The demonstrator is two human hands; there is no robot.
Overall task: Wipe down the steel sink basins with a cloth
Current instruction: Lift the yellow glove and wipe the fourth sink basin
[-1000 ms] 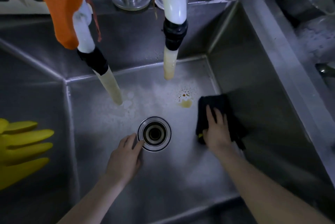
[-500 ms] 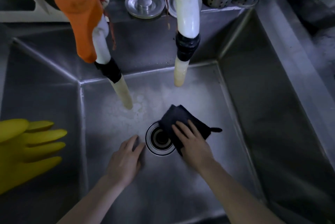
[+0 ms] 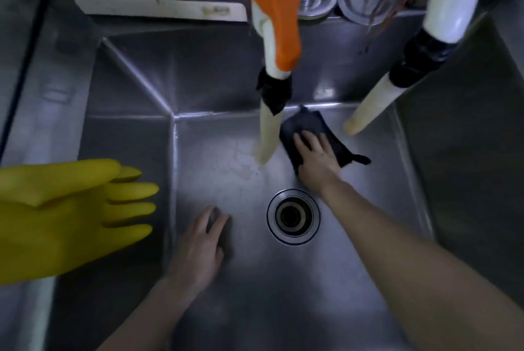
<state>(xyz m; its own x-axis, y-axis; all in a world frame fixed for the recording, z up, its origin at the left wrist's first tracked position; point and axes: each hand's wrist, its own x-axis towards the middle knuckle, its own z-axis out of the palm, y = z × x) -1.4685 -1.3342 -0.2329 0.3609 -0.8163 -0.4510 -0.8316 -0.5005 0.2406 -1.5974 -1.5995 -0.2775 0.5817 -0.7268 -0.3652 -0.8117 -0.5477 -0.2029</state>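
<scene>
Right hand (image 3: 317, 156), fingers spread flat, pressing dark cloth (image 3: 307, 130) against floor of steel sink basin (image 3: 226, 308) near back wall, between two hanging hoses (image 3: 268, 135). Left hand (image 3: 198, 248) open, palm down on basin floor, holding nothing, left of drain (image 3: 293, 216). Yellow rubber glove (image 3: 65, 217) draped over left rim. No legible writing.

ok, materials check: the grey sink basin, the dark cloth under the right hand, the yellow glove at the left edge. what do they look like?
Grey sink basin: brushed stainless steel by the look, with dull streaky sheen and bright folded seams.
Dark cloth: soft fabric, matte and rumpled, possibly microfibre; the right hand presses it flat.
Yellow glove: smooth rubber or latex, faintly glossy.
</scene>
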